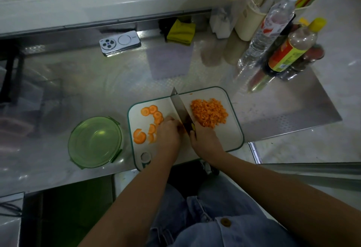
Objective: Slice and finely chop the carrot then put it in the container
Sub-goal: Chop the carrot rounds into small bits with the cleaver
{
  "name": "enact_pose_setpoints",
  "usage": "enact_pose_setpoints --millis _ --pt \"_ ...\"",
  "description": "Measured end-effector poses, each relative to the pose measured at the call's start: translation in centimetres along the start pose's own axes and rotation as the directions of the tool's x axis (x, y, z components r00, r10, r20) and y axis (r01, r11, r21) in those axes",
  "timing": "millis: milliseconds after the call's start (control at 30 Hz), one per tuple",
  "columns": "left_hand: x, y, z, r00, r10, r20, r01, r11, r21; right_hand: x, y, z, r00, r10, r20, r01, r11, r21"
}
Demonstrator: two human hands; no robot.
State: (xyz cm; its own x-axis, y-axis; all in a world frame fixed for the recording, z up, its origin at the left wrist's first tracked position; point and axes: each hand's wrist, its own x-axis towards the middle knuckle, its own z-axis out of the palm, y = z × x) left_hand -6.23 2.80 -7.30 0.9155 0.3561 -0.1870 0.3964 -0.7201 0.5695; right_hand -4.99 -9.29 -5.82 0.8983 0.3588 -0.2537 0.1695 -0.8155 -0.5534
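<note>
The knife (pixel 180 108) is gripped at its handle by the right hand (pixel 205 139). The blade is set across the cutting board (pixel 232 129), its long axis running from the hands toward the far edge, with the tip leaning slightly left.

The board is divided by the blade. The chopped carrot pile (pixel 209 113) lies to the right of it. The carrot slices (pixel 154 116) lie to the left, in a loose curved row from the far part of the board toward the near edge.

The left hand (pixel 169 131) is placed just beside the blade's left face, fingers curled down toward the board. An orange edge is visible at the blade, but whether a slice is pinned beneath the fingers cannot be determined.

The uncut slices are nearer the left hand, and some are touched or partly covered by it. It is judged that they are to be fed rightward to the blade by that hand.

The container (pixel 74 135) stands on the counter (pixel 97 82) just left of the board, and no carrot is seen in it. It is well apart from the pile, so the later transfer is expected to cross the full width of the board.
</note>
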Motion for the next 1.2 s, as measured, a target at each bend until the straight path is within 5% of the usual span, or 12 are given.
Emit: enact_pose_setpoints --millis 567,800,1200 --pt "-0.6 -0.4 0.3 0.994 0.103 -0.030 -0.103 0.995 -0.002 1.1 -0.5 0.8 1.000 0.009 0.004 -0.009 1.000 -0.010" --pt "-0.3 -0.4 -0.3 1.000 -0.005 -0.009 0.005 1.000 -0.028 1.2 0.1 -0.9 0.998 -0.025 -0.060 0.028 0.999 0.046" --pt "0.2 -0.9 0.0 0.999 -0.054 0.003 0.054 0.998 -0.013 0.3 -0.1 0.0 0.998 -0.057 0.026 0.057 0.998 -0.022"
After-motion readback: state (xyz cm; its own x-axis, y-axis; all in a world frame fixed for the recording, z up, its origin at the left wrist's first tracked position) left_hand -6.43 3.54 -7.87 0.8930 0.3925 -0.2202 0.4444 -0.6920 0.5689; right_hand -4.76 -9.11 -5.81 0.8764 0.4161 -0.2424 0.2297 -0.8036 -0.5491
